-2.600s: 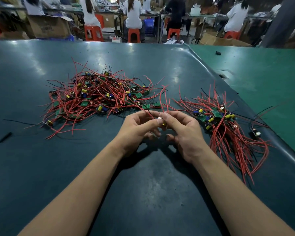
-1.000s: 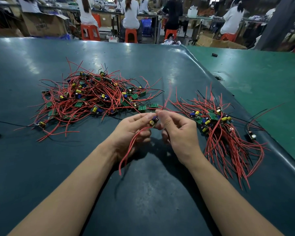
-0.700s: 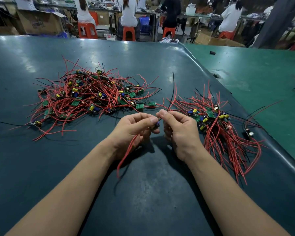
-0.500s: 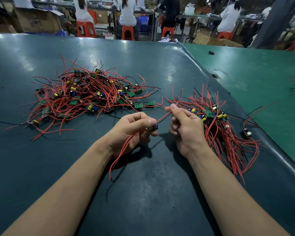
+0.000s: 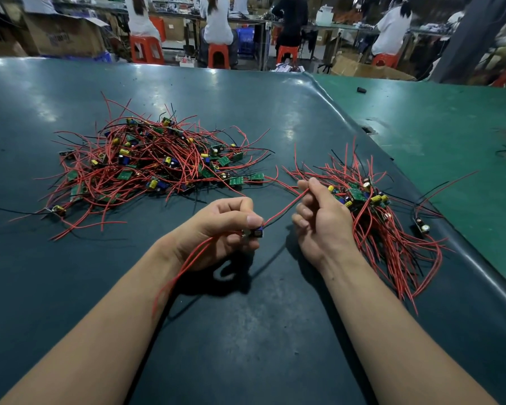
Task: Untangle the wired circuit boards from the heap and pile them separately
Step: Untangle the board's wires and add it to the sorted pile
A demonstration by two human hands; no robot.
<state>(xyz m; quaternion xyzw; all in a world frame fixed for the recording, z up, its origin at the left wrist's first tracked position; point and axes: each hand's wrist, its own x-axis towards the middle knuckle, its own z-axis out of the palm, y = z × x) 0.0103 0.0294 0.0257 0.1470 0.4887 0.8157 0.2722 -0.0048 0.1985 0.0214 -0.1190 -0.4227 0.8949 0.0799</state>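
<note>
Dark teal rubber-topped worktable (image 5: 246,331) fills the head view, with seated workers on orange stools behind. Tangled heap of red-wired green circuit boards (image 5: 155,162) lies at left-centre; a separate pile of the same boards (image 5: 374,217) lies at right. Left hand (image 5: 219,232) pinches one small board (image 5: 256,232), fingers curled around it. Right hand (image 5: 319,217) grips that board's red wire (image 5: 287,207), drawn taut between both hands, just beside the right pile.
</note>
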